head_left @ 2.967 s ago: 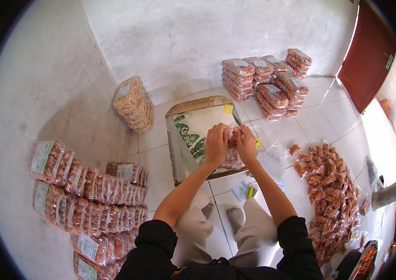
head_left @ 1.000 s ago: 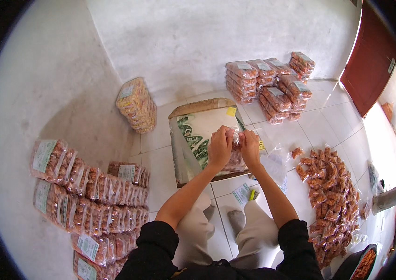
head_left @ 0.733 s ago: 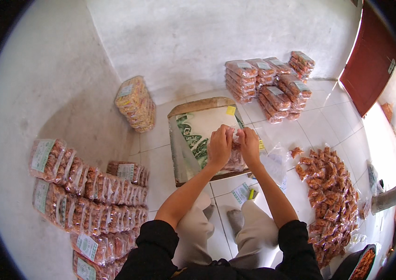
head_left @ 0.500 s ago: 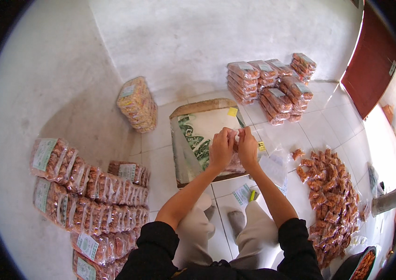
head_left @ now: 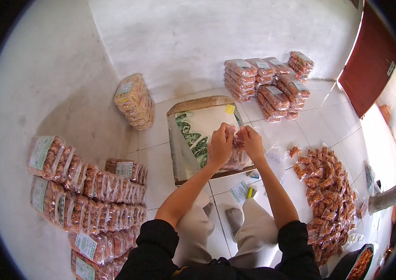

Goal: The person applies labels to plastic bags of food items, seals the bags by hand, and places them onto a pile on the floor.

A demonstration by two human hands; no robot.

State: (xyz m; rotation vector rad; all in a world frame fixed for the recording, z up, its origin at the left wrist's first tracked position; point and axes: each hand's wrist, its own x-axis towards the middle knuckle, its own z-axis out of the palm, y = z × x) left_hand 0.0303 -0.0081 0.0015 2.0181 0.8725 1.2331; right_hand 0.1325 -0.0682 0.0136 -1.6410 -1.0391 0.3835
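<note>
On a low table [head_left: 212, 117] with a pale, green-patterned top stands a clear plastic bag [head_left: 235, 161] holding reddish-brown contents. My left hand [head_left: 221, 144] pinches the bag's top edge on one side. On the other side, the fingers of my right hand [head_left: 251, 143] are closed on the same edge, a small gap away from the left. Both hands partly cover the bag. A yellow tag [head_left: 230, 109] lies on the tabletop's far right corner.
A heap of small reddish packets [head_left: 328, 200] covers the floor at right, near loose clear plastic [head_left: 276, 156]. Printed labels [head_left: 239, 192] and a yellow-green tool [head_left: 251, 192] lie before my feet. Filled bags are stacked at left [head_left: 88, 182], far left [head_left: 134, 102] and back right [head_left: 272, 88].
My hands have drawn slightly apart at the bag's top, and more of the bag shows between them. The whole view has shifted a little.
</note>
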